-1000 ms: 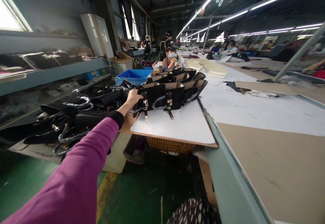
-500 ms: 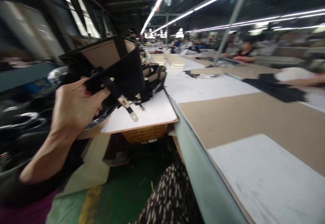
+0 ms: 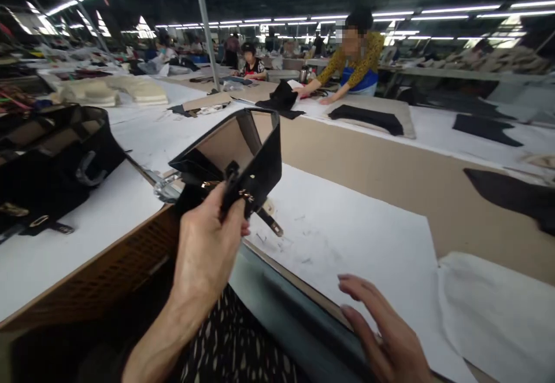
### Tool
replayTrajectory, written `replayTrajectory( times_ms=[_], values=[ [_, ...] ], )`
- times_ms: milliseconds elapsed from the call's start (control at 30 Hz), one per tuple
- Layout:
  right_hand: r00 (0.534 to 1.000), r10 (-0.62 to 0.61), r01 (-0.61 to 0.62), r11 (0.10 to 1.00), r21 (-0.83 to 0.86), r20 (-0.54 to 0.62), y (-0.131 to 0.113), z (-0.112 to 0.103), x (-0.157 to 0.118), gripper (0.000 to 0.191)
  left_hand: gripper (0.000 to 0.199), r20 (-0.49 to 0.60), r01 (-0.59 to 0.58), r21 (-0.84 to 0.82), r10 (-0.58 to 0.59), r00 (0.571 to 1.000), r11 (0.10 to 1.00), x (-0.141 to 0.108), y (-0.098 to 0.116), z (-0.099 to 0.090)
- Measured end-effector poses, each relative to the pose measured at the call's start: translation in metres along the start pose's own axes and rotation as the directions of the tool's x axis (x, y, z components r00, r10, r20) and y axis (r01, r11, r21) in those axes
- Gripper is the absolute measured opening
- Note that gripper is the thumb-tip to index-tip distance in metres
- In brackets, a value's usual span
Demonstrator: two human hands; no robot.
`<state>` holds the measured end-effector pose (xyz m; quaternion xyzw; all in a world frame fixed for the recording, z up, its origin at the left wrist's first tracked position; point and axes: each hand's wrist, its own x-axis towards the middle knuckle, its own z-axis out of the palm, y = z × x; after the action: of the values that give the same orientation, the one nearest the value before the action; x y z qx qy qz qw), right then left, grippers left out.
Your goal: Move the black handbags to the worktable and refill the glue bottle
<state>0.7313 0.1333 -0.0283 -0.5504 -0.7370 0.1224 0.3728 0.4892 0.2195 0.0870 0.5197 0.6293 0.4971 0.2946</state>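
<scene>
My left hand [image 3: 210,244] is closed on the edge of a black handbag body [image 3: 264,169], thumb on the near side. The bag stands open at the top, with a tan lining and gold-coloured metal fittings. A short strap [image 3: 271,222] with a metal tip hangs from it over the white table sheet [image 3: 347,227]. Lower right, my right hand [image 3: 381,331] is empty, its fingers apart, near the table's front edge. More black handbag bodies [image 3: 56,163] of the same sort sit on the white-topped side table [image 3: 104,227] at left.
An orange plastic crate [image 3: 134,267] is below the side table's edge. White cloth [image 3: 498,296] lies at right, and black pieces [image 3: 366,120] lie across the table. A co-worker in a yellow patterned top [image 3: 373,47] reaches over the far side. A pole [image 3: 206,30] rises behind.
The view has swung right. My left hand has carried the handbag body from above the side table to over the main table. My right hand has come into view.
</scene>
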Motion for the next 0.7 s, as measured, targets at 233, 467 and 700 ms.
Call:
replayTrajectory(
  times_ms=[233,467,700],
  values=[
    [0.997,0.065,-0.065,0.998,0.000,0.045,-0.011,0.033,0.048,0.063,0.072,0.667,0.352,-0.293,-0.074,0.742,0.889,-0.043,-0.025,0.066],
    [0.981,0.132,-0.161,0.962,-0.222,-0.139,-0.017,0.044,0.056,0.052,0.048,0.327,-0.483,0.421,0.368,0.870,0.768,-0.005,-0.033,0.019],
    [0.994,-0.037,-0.004,0.933,-0.359,-0.106,-0.012,0.010,0.070,0.050,0.022,0.534,-0.475,0.669,0.074,0.842,0.572,0.060,-0.038,0.040]
  ],
)
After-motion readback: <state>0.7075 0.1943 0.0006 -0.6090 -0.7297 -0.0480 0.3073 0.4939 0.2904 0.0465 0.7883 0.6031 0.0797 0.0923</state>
